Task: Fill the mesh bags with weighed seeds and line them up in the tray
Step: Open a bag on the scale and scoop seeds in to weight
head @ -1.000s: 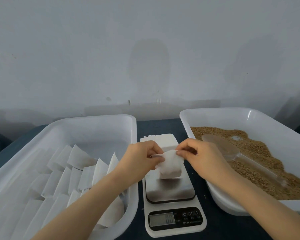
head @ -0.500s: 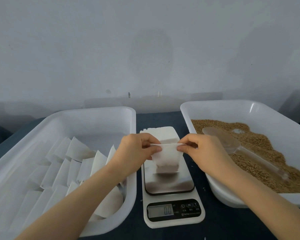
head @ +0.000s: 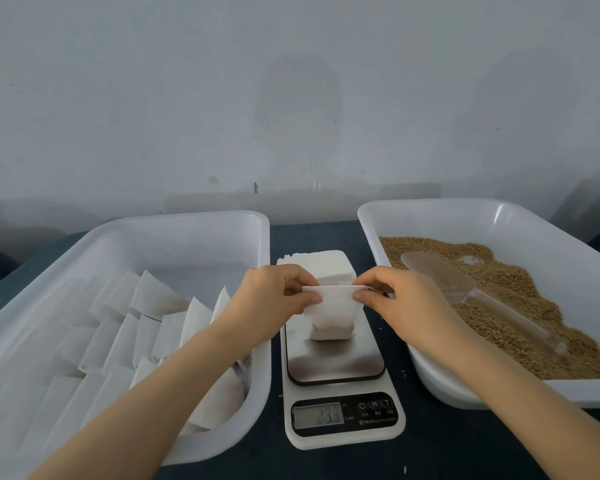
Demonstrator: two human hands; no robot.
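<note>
A small white mesh bag [head: 331,320] with seeds in its bottom stands upright on the steel plate of the kitchen scale [head: 336,365]. My left hand [head: 274,299] pinches the left end of the bag's top edge and my right hand [head: 399,299] pinches the right end, stretching the top flat. The scale's display [head: 318,415] shows a blurred reading. Several filled white bags [head: 125,334] stand in rows in the white tray [head: 194,223] on the left.
A stack of empty white bags [head: 323,268] lies behind the scale. On the right, a white tray [head: 465,209] holds brown seeds [head: 513,299] with a clear plastic scoop [head: 444,278] lying on them. A grey wall stands close behind the dark table [head: 312,233].
The bag went from tilted to upright on the scale plate. Both hands pulled its top edge straight and taut between them. The display now shows a reading.
</note>
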